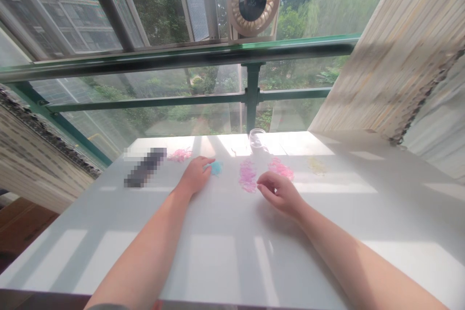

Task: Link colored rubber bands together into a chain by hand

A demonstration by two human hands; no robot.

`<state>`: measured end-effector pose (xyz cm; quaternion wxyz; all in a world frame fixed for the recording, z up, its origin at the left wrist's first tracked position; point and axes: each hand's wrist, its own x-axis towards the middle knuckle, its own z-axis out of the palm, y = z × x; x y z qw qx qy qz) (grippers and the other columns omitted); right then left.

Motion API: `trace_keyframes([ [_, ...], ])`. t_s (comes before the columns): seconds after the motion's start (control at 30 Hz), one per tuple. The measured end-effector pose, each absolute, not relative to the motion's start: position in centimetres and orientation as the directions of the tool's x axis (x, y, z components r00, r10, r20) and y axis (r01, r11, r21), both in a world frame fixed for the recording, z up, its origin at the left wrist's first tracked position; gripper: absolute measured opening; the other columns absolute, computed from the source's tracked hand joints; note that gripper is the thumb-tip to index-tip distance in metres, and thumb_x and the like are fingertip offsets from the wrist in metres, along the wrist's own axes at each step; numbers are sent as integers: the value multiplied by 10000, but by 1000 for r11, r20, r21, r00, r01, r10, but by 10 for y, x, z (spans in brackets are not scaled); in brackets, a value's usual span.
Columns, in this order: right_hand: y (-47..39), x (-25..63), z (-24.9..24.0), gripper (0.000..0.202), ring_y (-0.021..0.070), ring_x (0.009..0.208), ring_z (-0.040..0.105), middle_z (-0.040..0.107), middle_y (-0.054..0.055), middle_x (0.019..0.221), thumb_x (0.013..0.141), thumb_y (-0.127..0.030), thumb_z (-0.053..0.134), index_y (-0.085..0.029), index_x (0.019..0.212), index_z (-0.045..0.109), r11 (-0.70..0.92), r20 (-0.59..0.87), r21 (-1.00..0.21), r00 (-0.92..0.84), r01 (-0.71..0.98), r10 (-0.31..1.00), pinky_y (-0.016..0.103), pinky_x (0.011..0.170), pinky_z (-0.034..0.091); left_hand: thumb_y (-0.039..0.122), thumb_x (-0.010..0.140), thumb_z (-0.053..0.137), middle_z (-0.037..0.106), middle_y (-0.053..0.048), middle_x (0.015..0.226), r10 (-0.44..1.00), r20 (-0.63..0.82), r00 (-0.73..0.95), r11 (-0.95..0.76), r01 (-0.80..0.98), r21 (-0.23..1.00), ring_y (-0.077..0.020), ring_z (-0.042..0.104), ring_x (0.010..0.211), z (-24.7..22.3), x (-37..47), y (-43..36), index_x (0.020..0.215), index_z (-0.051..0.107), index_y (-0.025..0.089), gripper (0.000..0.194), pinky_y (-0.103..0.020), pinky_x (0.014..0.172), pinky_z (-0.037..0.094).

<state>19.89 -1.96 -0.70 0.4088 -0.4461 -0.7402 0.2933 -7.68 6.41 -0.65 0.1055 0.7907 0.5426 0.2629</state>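
My left hand (pixel 196 175) rests at the left of a small blue pile (pixel 217 168), index finger stretched out to its edge; nothing shows in its grip. My right hand (pixel 282 193) is curled, thumb and fingertips drawn together beside a purple pile (pixel 248 176). Whatever those fingertips may hold is too small to make out. Just behind this hand lies a bright pink pile (pixel 280 168), partly covered by it. The piles look like thin, loose loops, perhaps small rubber bands.
A light pink pile (pixel 180 155) and a pale yellow pile (pixel 317 166) lie on the white table (pixel 218 252). A clear round container (pixel 257 138) stands at the far edge. A blurred dark object (pixel 146 167) is at left. A fan (pixel 253 0) sits above the railing (pixel 174 60).
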Motion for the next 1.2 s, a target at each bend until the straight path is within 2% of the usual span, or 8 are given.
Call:
trace_keyframes([
  [0.3, -21, 198, -7, 53, 99, 477, 402, 477, -28, 557, 798, -241, 507, -196, 781, 529, 433, 348, -795, -266, 425, 899, 228, 451, 334, 267, 795, 453, 626, -70, 1020, 914, 310, 262, -389, 784, 484, -218, 582, 929, -3, -74, 62, 1009, 683, 198, 321, -318, 778, 485],
  [0.7, -22, 198, -4, 46, 99, 480, 407, 493, -24, 579, 797, -234, 506, -196, 775, 518, 433, 345, -789, -269, 437, 899, 234, 468, 343, 294, 789, 480, 652, -51, 977, 912, 347, 218, -383, 753, 535, -205, 574, 943, -2, -73, 62, 884, 659, 195, 226, -297, 751, 455],
  [0.87, -22, 198, -4, 46, 100, 495, 408, 492, -19, 590, 800, -223, 501, -193, 771, 520, 434, 345, -785, -270, 442, 899, 233, 474, 345, 386, 807, 465, 672, -36, 847, 931, 333, 146, -330, 724, 606, -175, 592, 786, -2, -74, 62, 800, 637, 178, 270, -275, 693, 438],
  [1.0, -21, 199, -4, 50, 103, 503, 415, 492, -18, 589, 798, -219, 503, -192, 760, 523, 438, 342, -784, -284, 439, 896, 233, 476, 346, 426, 817, 442, 650, -13, 703, 935, 346, 75, -293, 712, 638, -144, 546, 625, -1, -75, 62, 719, 635, 170, 335, -252, 621, 416],
  [1.2, -21, 199, -4, 52, 109, 515, 434, 498, -18, 591, 802, -213, 502, -192, 762, 526, 434, 334, -784, -289, 443, 897, 236, 485, 354, 445, 807, 448, 638, -5, 650, 941, 338, 4, -225, 754, 617, -141, 534, 595, 2, -78, 63, 681, 632, 176, 350, -242, 580, 397],
])
